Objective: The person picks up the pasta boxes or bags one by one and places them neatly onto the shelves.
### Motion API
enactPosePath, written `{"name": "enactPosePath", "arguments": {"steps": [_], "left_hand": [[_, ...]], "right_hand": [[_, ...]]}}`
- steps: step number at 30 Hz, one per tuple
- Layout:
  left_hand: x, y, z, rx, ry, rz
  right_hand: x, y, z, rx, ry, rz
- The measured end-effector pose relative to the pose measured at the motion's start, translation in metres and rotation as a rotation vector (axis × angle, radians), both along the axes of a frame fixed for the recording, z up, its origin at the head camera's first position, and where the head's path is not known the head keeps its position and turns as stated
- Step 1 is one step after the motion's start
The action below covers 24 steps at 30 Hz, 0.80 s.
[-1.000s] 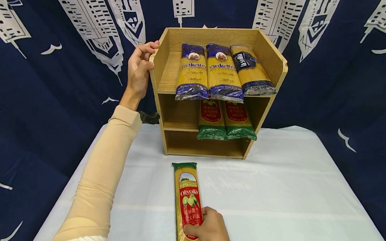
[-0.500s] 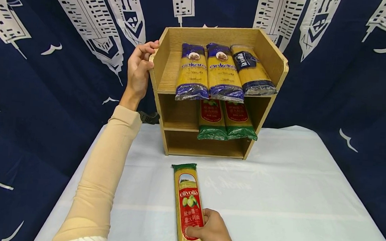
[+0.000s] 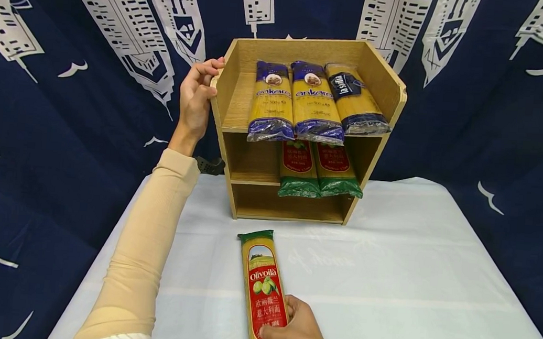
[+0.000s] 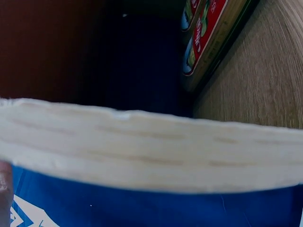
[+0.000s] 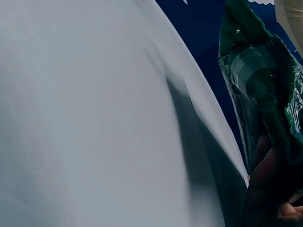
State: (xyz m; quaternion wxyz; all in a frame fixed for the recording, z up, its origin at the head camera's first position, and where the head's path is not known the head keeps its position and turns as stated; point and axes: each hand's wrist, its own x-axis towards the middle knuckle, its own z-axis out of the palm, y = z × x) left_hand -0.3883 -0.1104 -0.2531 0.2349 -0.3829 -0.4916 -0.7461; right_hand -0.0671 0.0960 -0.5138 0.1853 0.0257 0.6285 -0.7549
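With thumb on top and fingers along its right side, my right hand [image 3: 300,329] grips the lower part of a green-and-gold Olivoilà spaghetti packet [image 3: 263,289] over the table. In the right wrist view, the packet's dark green end [image 5: 258,71] shows beside the fingers. My left hand [image 3: 196,98] holds the upper left side panel of a wooden shelf [image 3: 230,88]. The left wrist view shows that panel's pale edge [image 4: 151,149] up close, with a fingertip at its left. Two more Olivoilà packets [image 3: 297,166] lie on the middle level, at its right.
Two purple-ended Ankara pasta packets [image 3: 271,98] and a dark-labelled pasta packet [image 3: 354,96] lie on the top level. The shelf stands at the back of a white-covered table [image 3: 410,284], before a navy curtain [image 3: 469,115] printed with buildings.
My right hand has shifted slightly downward with the spaghetti packet, whose far end has swung a little left. My left hand stays on the shelf side.
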Motion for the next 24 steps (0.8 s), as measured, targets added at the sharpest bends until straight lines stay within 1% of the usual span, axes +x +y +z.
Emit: {"name": "enactPosePath", "arguments": {"steps": [5,9,19,24], "left_hand": [[0.0,0.0,0.0,0.002,0.004,0.0],[0.0,0.0,0.0,0.001,0.0,0.005],[0.0,0.0,0.0,-0.001,0.002,0.006],[0.0,0.0,0.0,-0.006,0.008,0.01]], "right_hand": [[0.004,-0.002,0.003,-0.022,0.059,-0.007],[0.005,-0.003,0.01,-0.029,0.096,-0.025],[0.005,-0.002,0.037,-0.036,0.135,-0.027],[0.001,-0.001,0.051,-0.057,0.16,-0.023]]}}
